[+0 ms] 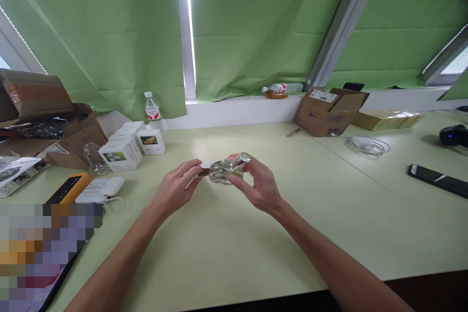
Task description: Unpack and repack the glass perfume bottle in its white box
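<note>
The left hand (175, 184) and the right hand (260, 186) are holding a glass perfume bottle (225, 173) between them, over the counter (292, 239). Both hands are narrowly closed on the bottle. The right fingers (237, 180) are wrapping its right side, and its silver cap (241, 159) is pointing up and to the right. The left fingers (192, 168) are gripping its left end, where a small white strip (205, 165) is showing; its nature cannot be determined.

To the left, a glass jar (94, 158) is standing well apart from the left hand, beside a stack of white boxes (120, 153). A water bottle (153, 113) is standing behind the boxes. A white charger (100, 189) is lying near a yellow-and-black device (68, 188).

Beyond the hands, a cardboard box (325, 113) is sitting against the back wall, and a coiled cord (367, 146) is lying in front of a paler box (385, 120). To the right, a black phone (438, 180) is lying well apart from the right hand. The counter's front edge is running below both forearms.
</note>
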The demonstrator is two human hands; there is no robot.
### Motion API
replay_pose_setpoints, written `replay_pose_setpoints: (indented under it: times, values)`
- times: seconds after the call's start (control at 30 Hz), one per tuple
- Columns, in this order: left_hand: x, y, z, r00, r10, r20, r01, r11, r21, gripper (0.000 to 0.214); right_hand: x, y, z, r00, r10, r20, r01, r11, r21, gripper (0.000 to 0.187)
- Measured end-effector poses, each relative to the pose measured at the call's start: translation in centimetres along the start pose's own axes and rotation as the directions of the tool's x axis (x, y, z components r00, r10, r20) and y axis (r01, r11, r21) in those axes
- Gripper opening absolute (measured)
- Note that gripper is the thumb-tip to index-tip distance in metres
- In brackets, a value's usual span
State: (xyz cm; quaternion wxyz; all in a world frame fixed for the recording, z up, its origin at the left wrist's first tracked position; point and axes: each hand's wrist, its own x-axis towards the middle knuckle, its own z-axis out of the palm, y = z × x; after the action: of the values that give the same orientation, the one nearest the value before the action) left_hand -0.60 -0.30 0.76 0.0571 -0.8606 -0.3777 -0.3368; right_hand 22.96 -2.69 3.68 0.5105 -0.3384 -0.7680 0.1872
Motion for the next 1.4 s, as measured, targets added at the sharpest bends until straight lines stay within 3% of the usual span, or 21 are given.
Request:
replay_pose_setpoints:
  times: [0.23, 0.57, 0.83, 1.0, 1.27, 1.4]
  values:
    - [0.0, 0.3, 0.0, 0.998, -0.051, 0.039, 0.054, 0.995, -0.086, 0.042, 0.1, 0.4, 0.0, 0.999, -0.03, -0.018, 0.029, 0.999, -0.028, 0.022]
    - [-0.1, 0.5, -0.2, 0.993, -0.105, 0.062, 0.115, 0.972, -0.203, 0.044, -0.2, 1.5, 1.0, 0.971, -0.237, 0.041, 0.24, 0.968, -0.077, 0.032]
    - [-0.3, 0.2, 0.0, 0.992, -0.116, 0.047, 0.122, 0.977, -0.173, 0.054, -0.3, 2.0, 1.2, 0.935, -0.338, 0.111, 0.355, 0.906, -0.232, 0.031]
    - [-0.2, 0.3, -0.1, 0.99, -0.12, 0.077, 0.129, 0.982, -0.135, 0.054, -0.4, 2.5, 1.1, 0.891, -0.425, 0.159, 0.451, 0.796, -0.403, 0.028]
    - [-0.5, -0.3, 0.1, 0.987, -0.134, 0.088, 0.141, 0.987, -0.073, 0.053, -0.9, 2.7, 1.6, 0.849, -0.476, 0.228, 0.528, 0.745, -0.407, 0.028]
    - [-0.6, -0.7, 0.1, 0.989, -0.13, 0.077, 0.135, 0.988, -0.078, 0.053, -0.8, 2.7, 1.5, 0.858, -0.472, 0.205, 0.512, 0.746, -0.427, 0.033]
